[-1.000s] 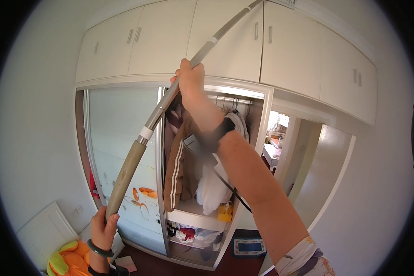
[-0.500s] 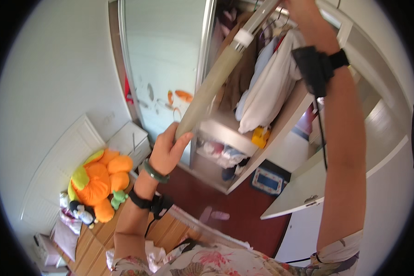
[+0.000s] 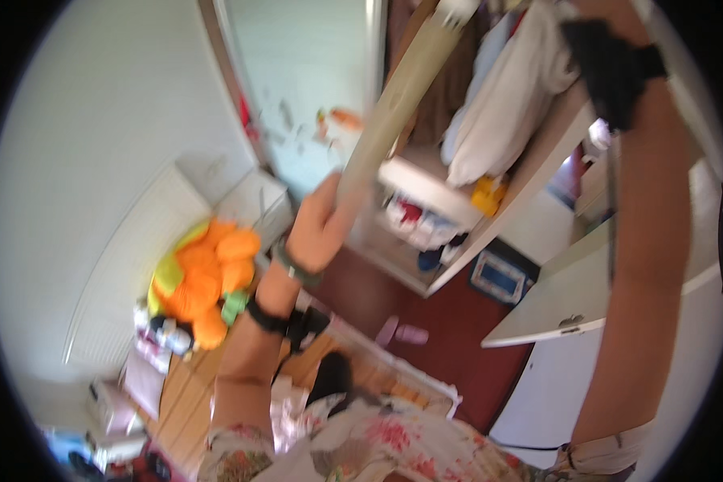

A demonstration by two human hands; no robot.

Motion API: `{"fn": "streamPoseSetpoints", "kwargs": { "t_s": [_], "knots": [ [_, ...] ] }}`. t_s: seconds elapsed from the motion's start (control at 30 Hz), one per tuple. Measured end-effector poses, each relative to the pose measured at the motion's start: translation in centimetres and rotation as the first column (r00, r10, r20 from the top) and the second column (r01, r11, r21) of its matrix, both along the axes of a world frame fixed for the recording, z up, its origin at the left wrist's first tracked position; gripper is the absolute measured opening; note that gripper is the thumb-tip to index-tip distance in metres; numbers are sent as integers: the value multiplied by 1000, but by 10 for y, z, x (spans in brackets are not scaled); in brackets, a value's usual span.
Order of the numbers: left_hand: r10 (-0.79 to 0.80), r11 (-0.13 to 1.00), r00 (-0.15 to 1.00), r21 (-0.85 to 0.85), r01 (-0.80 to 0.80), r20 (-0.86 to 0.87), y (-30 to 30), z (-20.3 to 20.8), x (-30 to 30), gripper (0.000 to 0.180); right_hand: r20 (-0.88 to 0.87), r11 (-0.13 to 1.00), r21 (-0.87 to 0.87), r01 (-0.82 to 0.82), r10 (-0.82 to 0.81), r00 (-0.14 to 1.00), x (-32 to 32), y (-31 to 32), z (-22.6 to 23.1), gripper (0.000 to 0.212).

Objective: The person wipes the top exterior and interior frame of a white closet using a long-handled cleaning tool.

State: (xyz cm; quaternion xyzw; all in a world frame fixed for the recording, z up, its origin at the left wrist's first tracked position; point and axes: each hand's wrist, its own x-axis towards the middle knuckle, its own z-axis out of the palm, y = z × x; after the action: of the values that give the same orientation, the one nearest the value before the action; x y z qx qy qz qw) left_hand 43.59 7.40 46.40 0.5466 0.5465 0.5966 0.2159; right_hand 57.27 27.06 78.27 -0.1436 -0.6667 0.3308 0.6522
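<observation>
My left hand (image 3: 320,226) is wrapped around the lower end of a long cream-coloured pole (image 3: 402,100). The pole slants up and to the right, and a white collar (image 3: 458,10) shows on it at the top edge of the view. My right forearm (image 3: 649,209) reaches up along the right side, with a black strapped device (image 3: 606,72) at the wrist. The right hand itself lies beyond the upper edge, so its fingers are hidden. Behind the pole, clothes (image 3: 510,100) hang in a wardrobe.
A frosted sliding door (image 3: 297,64) borders the wardrobe shelf (image 3: 434,193). An orange plush toy (image 3: 205,277) sits on the wooden bed surface (image 3: 197,402) at left. Pink slippers (image 3: 410,333) and a blue mat (image 3: 500,277) lie on the red floor. At right, a white door (image 3: 554,321) stands ajar.
The view has shifted, so the room appears farther right. My right hand and the pole's upper section have slipped out past the top edge. The left hand keeps its hold on the pole.
</observation>
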Motion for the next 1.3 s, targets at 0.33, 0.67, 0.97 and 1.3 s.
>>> {"fn": "streamPoseSetpoints", "kwargs": {
  "t_s": [0.33, 0.67, 0.97, 1.3],
  "knots": [
    [-140, 988, 990, 64, 138, 15, 25, -9, -47, 28, 25, 990, 103, 98, -101, 995, -27, 11, -4, 23],
    [-126, 988, 975, 63, 139, -185, 25, 56, -188, 32, -104, 993, -54, 106, -111, 988, -130, -3, 28, 23],
    [-127, 989, 962, 43, 142, -243, 35, 82, -251, 33, -157, 985, -37, 168, -172, 973, -173, 10, 46, 22],
    [-147, 982, 953, 78, 173, -265, 62, 65, -244, 33, -74, 965, -54, 258, -262, 962, -165, 27, 36, 21]
  ]
}}
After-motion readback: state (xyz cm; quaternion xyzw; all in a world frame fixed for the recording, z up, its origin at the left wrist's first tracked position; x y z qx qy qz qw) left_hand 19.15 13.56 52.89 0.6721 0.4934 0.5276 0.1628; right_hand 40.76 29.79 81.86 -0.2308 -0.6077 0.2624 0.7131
